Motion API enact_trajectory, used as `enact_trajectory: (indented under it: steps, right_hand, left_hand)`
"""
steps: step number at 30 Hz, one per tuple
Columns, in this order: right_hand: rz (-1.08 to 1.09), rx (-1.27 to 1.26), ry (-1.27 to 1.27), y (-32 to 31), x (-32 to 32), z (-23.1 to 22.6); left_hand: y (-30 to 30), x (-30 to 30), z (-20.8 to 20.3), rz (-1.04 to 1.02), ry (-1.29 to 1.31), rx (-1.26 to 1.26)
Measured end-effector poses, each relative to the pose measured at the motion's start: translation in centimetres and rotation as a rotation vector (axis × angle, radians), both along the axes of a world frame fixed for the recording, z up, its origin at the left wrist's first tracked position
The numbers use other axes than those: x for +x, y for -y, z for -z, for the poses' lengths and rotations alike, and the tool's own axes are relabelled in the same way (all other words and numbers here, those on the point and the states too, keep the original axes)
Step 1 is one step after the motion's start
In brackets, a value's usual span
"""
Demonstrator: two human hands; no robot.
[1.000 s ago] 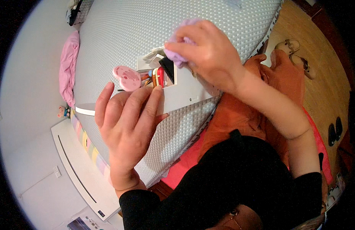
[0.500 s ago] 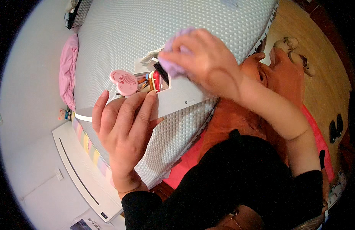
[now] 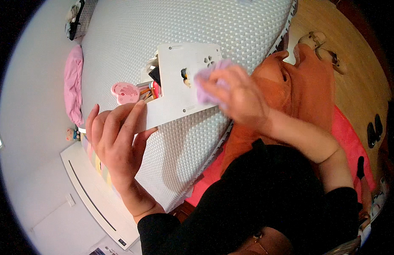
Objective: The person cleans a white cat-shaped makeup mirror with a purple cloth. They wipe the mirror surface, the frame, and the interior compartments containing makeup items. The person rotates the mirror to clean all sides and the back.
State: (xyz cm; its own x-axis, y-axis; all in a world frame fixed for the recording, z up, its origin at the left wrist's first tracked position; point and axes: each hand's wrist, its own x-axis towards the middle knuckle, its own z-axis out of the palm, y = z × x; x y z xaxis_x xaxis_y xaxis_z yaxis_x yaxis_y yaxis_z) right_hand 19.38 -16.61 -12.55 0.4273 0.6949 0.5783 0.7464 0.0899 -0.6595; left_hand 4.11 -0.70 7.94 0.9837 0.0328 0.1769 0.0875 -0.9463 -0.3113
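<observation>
From the head camera, a white plastic organiser box [image 3: 182, 85] lies tipped on its side on the grey textured mattress [image 3: 171, 29], its flat panel facing up. The left hand [image 3: 116, 138] presses against the box's near edge with fingers spread flat, steadying rather than gripping it. The right hand [image 3: 235, 95] is closed around a lilac cloth [image 3: 207, 76], held against the white panel. At the box's open end, pens and small coloured items [image 3: 149, 88] poke out, just beside a pink heart-shaped piece [image 3: 125, 92]. A pink garment [image 3: 72, 85] lies at the mattress's far edge, and 2 sandals [image 3: 322, 49] sit on the wooden floor.
</observation>
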Motion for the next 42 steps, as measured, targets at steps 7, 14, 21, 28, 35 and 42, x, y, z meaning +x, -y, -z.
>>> enact_trajectory:
  steps: [7,14,21,28,35,42]
  right_hand:
    - [-0.008,0.031,0.1,0.3,-1.2,0.2]
    - [0.085,0.046,-0.1,-3.5,6.9,3.2]
    - [0.05,-0.068,-0.196,0.4,1.2,2.3]
    - [-0.068,-0.088,-0.283,2.7,-1.2,2.2]
    - [0.088,-0.012,-0.245,-2.2,4.1,2.5]
    - [-0.059,0.027,-0.291,2.4,0.2,0.2]
  left_hand:
    - [-0.2,-0.3,0.1,-0.011,-0.005,-0.006]
    - [-0.7,-0.4,-0.2,-0.008,0.009,-0.01]
    - [-1.2,-0.6,-0.2,-0.015,0.007,-0.032]
    - [-1.0,-0.5,-0.3,-0.006,0.012,-0.036]
    - [0.3,0.9,-0.1,0.043,0.039,-0.024]
    - [3.6,3.0,0.3,0.077,0.061,0.052]
